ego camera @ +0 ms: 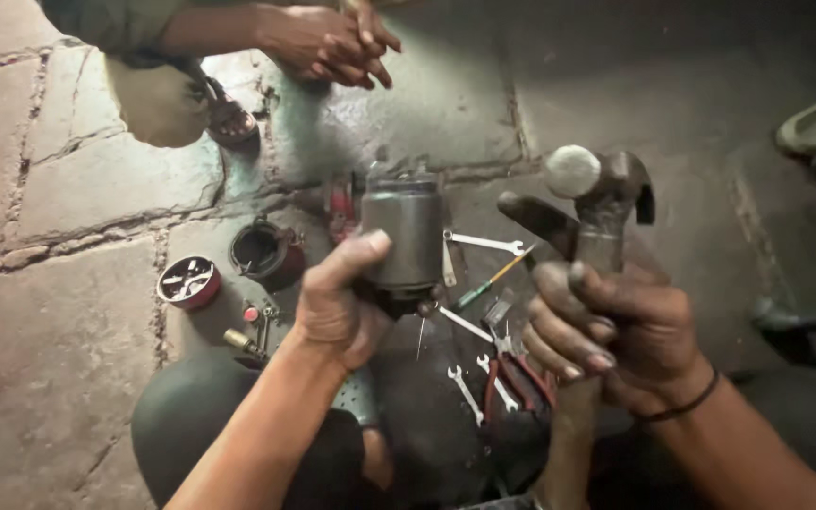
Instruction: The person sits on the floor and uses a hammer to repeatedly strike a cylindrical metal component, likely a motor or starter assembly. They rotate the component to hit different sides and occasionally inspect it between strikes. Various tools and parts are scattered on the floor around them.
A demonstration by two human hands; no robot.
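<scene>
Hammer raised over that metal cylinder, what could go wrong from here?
1. The left hand grips the metal cylinder with the thumb up its side; a glancing blow from the hammer in the right hand might hit it.
2. Wrenches, a screwdriver and pliers lie right beneath; a dropped cylinder could scatter them.
3. Another person's hands are close by.

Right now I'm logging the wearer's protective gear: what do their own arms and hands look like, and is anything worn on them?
Both forearms are bare, with no sleeves or gloves in view. The left hand wears nothing. The right hand is smeared with dark grime, and a thin black band circles its wrist. No rings or watch show.
</scene>
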